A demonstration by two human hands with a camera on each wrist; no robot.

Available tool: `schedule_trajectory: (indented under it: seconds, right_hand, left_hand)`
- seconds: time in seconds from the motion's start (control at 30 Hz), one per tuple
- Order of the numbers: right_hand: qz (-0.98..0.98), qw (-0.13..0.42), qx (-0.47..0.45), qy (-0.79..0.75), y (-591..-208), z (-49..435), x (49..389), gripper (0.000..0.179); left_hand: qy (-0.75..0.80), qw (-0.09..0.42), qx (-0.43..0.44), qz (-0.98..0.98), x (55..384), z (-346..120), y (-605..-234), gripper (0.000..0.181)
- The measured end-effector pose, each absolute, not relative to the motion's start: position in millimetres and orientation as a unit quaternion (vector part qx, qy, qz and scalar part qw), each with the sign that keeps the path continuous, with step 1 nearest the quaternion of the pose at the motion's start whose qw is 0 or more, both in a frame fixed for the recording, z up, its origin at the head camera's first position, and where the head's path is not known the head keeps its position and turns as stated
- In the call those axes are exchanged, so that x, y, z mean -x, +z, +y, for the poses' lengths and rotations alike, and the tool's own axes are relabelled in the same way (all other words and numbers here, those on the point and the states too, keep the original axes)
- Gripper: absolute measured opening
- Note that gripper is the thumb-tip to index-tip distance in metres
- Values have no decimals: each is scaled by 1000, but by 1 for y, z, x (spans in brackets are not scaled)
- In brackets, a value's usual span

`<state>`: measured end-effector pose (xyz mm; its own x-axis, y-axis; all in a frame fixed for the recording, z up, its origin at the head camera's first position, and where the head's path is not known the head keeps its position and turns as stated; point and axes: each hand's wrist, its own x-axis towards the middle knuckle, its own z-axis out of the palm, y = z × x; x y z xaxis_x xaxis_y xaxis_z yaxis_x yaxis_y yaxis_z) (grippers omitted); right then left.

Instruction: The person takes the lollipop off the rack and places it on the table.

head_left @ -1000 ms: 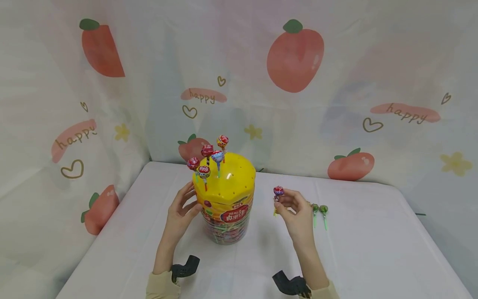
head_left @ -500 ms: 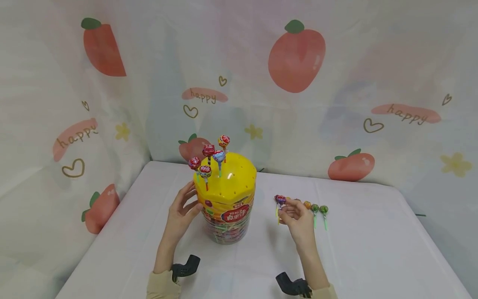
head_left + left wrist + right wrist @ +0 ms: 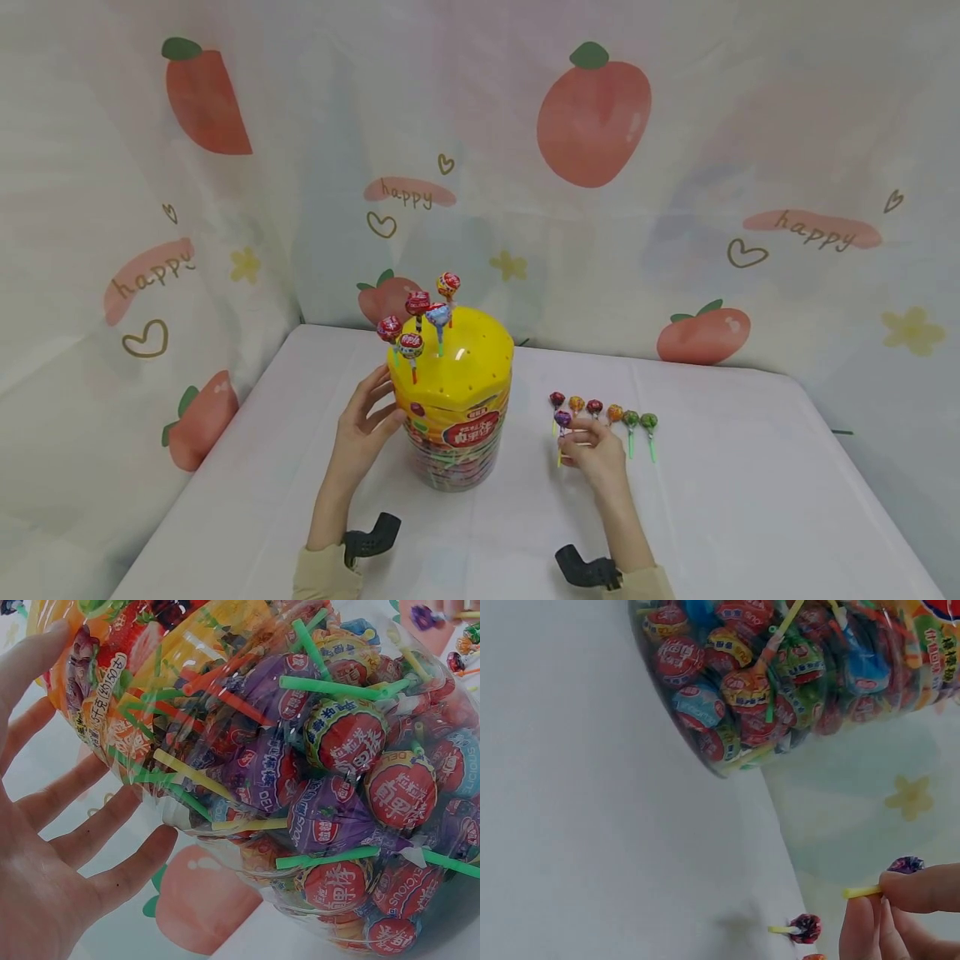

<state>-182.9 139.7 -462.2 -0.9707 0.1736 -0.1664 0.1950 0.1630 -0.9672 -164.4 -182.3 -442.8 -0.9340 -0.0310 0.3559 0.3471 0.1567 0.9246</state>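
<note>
A clear tub of lollipops (image 3: 472, 432) with a yellow lid (image 3: 480, 350) stands upright left of the table's middle. Several wrapped lollipops (image 3: 411, 345) stick up from the lid's left half. My left hand (image 3: 367, 425) rests against the tub's left side; its fingers are spread along the wall in the left wrist view. To the right of the tub, my right hand (image 3: 600, 454) pinches a purple lollipop (image 3: 562, 419) between thumb and fingers, by its yellow stick (image 3: 862, 891). The purple lollipop's head points up and away from me.
Beyond the right hand lies a row of lollipops on the white table (image 3: 735, 500): a dark red one (image 3: 557, 399), orange ones, and green ones (image 3: 649, 422) at the right end. A fruit-printed cloth (image 3: 480, 100) hangs behind the table.
My right hand has lowered toward me with the purple lollipop, showing more of the row behind it. The left hand and the tub have stayed put.
</note>
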Motion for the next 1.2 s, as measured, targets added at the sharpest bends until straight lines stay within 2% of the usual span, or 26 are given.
schedule_trajectory:
  seconds: [0.23,0.47,0.83,1.2]
  right_hand:
    - [791,19,-126,-598,-481,142,185,32]
    - [817,4,-141,-560,-493,140,187,30]
    - [875,-23,-134,-464,-499,136,187,28]
    - [891,-33,-121,-436,-496,134,184,29]
  left_hand:
    - [-640,146,103,-747,164,-182,-441,63]
    - [-639,150,105,-747,164,-182,-442,63]
    - [-641,151,111,-745,164,-181,-441,63]
    - [-639,148,104,-748,165,-183,-444,64]
